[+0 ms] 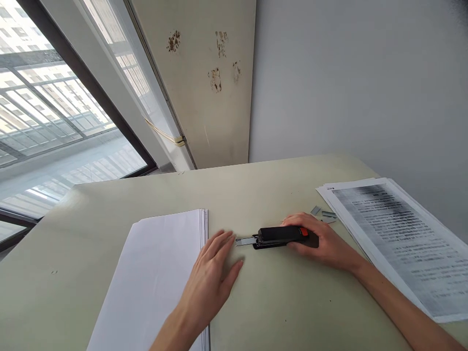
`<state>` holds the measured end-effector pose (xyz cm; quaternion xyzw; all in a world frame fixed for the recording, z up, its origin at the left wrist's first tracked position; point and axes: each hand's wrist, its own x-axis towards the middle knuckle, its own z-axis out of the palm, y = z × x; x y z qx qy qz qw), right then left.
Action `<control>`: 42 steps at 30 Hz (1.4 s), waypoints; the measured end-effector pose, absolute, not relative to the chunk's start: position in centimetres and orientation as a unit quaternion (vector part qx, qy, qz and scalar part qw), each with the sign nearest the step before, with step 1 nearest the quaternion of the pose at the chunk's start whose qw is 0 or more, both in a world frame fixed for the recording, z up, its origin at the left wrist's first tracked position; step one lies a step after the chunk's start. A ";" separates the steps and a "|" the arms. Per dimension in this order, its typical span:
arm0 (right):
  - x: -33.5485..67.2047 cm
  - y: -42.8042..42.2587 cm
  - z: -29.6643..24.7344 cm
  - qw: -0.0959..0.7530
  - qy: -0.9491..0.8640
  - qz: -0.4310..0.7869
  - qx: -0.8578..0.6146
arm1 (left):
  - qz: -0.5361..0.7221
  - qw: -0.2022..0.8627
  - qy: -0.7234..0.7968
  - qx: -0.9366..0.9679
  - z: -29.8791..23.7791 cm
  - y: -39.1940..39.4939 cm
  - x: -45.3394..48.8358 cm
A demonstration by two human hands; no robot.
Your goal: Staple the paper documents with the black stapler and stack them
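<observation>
A black stapler (278, 236) with a red-orange part lies on the table, its metal staple tray (245, 241) sticking out of the left end. My right hand (317, 240) is wrapped around the stapler's right end. Close to the tray's tip is my left hand (212, 273), fingers stretched out and thumb apart, its palm over the right edge of a stack of white paper (157, 268). Whether the left fingertips touch the tray I cannot tell. Several small grey staple strips (328, 214) lie just beyond my right hand.
Printed sheets (398, 234) lie stacked on the right side of the pale table (263, 302). A grey wall (347, 83) and a stained panel (219, 112) stand behind it, with a window (54, 102) at the left. Loose staples (54, 272) lie at the far left.
</observation>
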<state>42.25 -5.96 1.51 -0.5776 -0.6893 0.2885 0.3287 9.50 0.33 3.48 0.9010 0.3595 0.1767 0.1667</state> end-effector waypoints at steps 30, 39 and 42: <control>42.1 -6.1 1.3 0.363 -0.658 0.321 -0.577 | 0.212 0.247 0.320 0.890 2.1 -1.5 14.6; 41.9 -6.1 1.6 0.357 -0.643 0.324 -0.595 | 0.226 0.237 0.328 0.886 1.5 -1.7 15.3; 41.8 -6.2 1.5 0.356 -0.640 0.320 -0.601 | 0.233 0.235 0.330 0.884 1.5 -1.9 15.3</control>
